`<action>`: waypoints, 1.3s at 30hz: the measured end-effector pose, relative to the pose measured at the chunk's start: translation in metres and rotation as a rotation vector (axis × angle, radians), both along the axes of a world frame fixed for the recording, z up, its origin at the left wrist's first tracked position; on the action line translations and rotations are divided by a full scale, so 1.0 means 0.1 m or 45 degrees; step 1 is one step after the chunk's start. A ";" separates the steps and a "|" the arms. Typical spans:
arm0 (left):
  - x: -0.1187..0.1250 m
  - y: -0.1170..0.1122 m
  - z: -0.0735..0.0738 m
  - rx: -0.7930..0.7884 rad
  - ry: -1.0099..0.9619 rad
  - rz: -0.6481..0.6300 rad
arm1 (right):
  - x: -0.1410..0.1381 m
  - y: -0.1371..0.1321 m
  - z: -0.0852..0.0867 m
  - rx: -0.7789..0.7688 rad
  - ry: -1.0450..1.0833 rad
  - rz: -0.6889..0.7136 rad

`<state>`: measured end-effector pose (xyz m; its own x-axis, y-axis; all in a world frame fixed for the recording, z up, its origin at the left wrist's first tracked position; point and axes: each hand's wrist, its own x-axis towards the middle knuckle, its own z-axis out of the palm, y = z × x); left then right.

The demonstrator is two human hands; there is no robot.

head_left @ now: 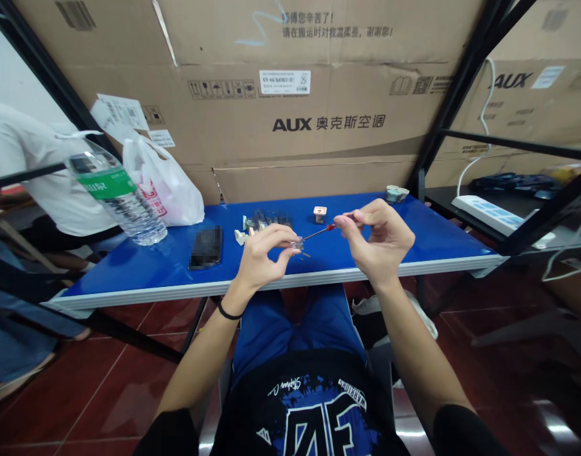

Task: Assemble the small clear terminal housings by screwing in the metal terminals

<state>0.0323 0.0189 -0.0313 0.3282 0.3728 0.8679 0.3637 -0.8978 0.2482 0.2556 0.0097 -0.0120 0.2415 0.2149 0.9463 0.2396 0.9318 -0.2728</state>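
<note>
Between the thumb and fingers of my left hand (266,256) is a small clear plastic part (297,245), too small to name exactly. My right hand (378,240) pinches the red handle of a thin screwdriver (319,234), whose metal shaft points left and meets the clear part. A tiny strip lies on the blue tabletop just below. Behind my left hand sit several dark translucent pieces (271,218) and a white piece (241,237). Farther back, near the screwdriver, stands a small part with a pale orange-rimmed top (320,214).
On the left are a black phone (206,247), a tilted water bottle (114,190) and a white plastic bag (164,180). Small cups (396,193) sit at the back right. A large cardboard box (319,152) walls off the back. A power strip (494,215) lies right; another person is at left.
</note>
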 end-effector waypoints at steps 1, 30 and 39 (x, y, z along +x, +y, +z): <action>-0.01 0.00 0.01 0.008 -0.014 0.007 | 0.01 0.00 0.00 0.029 -0.002 -0.068; -0.07 0.01 0.06 -0.018 -0.016 0.040 | -0.03 -0.03 -0.01 -0.174 -0.039 0.120; -0.08 0.00 0.06 -0.031 -0.017 0.052 | -0.03 0.00 -0.03 -0.128 -0.043 0.060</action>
